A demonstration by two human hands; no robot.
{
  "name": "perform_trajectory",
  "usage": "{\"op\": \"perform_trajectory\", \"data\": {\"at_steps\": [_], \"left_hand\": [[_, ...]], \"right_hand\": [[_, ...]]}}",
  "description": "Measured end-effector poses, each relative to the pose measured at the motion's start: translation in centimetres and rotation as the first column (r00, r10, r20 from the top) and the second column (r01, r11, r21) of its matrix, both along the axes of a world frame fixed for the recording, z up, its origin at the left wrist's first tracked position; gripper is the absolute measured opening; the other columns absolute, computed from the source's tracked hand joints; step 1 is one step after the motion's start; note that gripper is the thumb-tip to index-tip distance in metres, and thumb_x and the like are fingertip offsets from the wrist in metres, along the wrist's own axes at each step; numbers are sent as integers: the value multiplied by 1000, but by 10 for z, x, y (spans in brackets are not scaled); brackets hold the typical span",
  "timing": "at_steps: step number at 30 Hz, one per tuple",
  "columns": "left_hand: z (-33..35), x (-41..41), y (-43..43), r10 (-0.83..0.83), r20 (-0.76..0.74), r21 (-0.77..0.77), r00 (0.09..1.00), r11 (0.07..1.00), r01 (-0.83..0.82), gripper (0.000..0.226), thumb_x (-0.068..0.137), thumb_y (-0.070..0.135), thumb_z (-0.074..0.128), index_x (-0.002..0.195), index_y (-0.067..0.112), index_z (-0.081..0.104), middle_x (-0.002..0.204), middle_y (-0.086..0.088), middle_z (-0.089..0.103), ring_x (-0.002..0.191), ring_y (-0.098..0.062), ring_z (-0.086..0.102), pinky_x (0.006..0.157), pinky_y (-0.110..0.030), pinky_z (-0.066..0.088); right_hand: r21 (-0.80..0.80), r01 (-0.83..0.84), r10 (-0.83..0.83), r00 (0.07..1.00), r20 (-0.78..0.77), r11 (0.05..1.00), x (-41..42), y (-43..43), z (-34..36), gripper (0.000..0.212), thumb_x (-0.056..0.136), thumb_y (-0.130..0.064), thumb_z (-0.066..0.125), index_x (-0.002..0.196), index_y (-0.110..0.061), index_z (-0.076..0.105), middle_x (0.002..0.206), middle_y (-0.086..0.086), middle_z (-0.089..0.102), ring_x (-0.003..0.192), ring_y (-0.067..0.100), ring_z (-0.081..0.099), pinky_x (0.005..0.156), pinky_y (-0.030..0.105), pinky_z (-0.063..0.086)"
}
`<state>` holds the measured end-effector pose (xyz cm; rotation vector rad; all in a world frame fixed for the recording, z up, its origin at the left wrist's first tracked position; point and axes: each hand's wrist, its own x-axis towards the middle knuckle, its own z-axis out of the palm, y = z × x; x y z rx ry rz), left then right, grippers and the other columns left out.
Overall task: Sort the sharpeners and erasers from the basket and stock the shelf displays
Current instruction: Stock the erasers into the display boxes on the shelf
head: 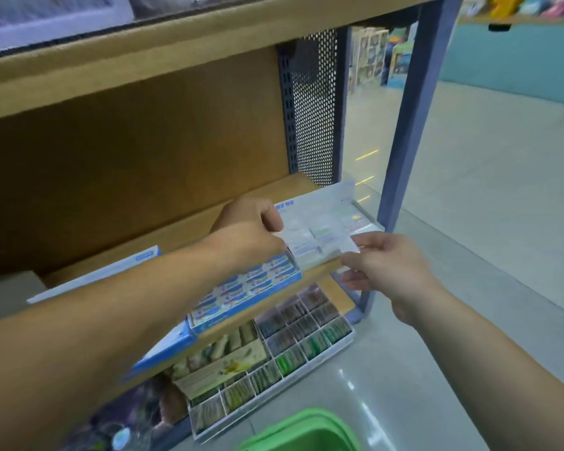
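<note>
A white display box (326,206) of pale wrapped erasers (323,236) sits at the right end of the wooden shelf (189,222). My left hand (251,229) grips the box's left front corner. My right hand (385,265) pinches its right front edge, thumb on top and fingers under the shelf lip. To the left on the same shelf lies a blue display box (261,284) of blue-labelled erasers, partly hidden by my left forearm. The rim of the green basket (303,431) shows at the bottom edge.
On the shelf below stands a white divided tray (300,343) of small green and dark packs. A blue-grey steel post (407,125) and perforated panel (316,105) close the shelf's right end. Grey shop floor (485,206) lies to the right.
</note>
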<state>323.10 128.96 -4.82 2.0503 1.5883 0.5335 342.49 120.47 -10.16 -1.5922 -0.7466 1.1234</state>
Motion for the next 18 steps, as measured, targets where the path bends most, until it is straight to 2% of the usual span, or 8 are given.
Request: {"op": "perform_trajectory", "data": {"at_steps": [2,6,9,11,13,16,18], "left_hand": [[-8,13,13,17,-20,5,1000,1000,-17,20,71,12,84,85,21,74,84,9,73,71,-7,64,58,-14,43],[-24,28,21,2,-26,-47,1000,999,-3,20,68,20,92,79,21,76,77,8,73,69,-10,66,59,-17,47],[-30,33,20,-29,-40,-76,999,997,26,18,71,26,93,76,19,77,74,6,74,72,-15,71,65,-29,58],[-30,33,19,-55,-22,-107,998,993,52,13,75,26,90,76,19,78,74,4,76,76,-20,74,68,-37,62],[-31,33,20,-92,-1,-152,996,984,91,7,79,22,87,78,20,80,75,5,76,79,-20,73,69,-33,60],[-33,33,21,-119,-38,-157,992,981,111,1,85,22,81,86,21,80,75,12,72,72,-7,67,61,-15,52],[-34,34,23,-150,-52,-149,987,979,140,4,88,22,77,89,20,80,78,14,71,75,-4,65,66,-15,51]], "right_hand": [[40,27,-28,1000,5,999,3,5,-5,26,87,0,71,112,-6,67,98,23,71,65,28,73,57,31,60],[111,44,-48,998,31,993,4,11,-8,20,89,1,69,94,-18,72,82,8,66,64,26,69,61,33,63],[101,36,-34,999,-22,994,2,13,-14,24,91,-6,72,113,-14,69,95,9,62,58,27,68,52,31,57],[99,41,-38,999,-29,994,1,15,-17,29,90,-8,75,117,-13,68,100,10,61,56,27,66,51,30,55],[120,60,-57,998,-27,991,0,17,-17,25,88,-7,76,112,-13,69,99,14,62,58,25,65,55,31,58],[131,84,-81,996,-27,988,1,21,-19,18,91,-6,73,107,-14,70,108,21,66,70,28,67,62,30,62],[127,97,-98,995,-3,987,1,23,-21,19,93,-6,70,111,-13,71,111,20,68,75,27,68,60,26,60]]}}
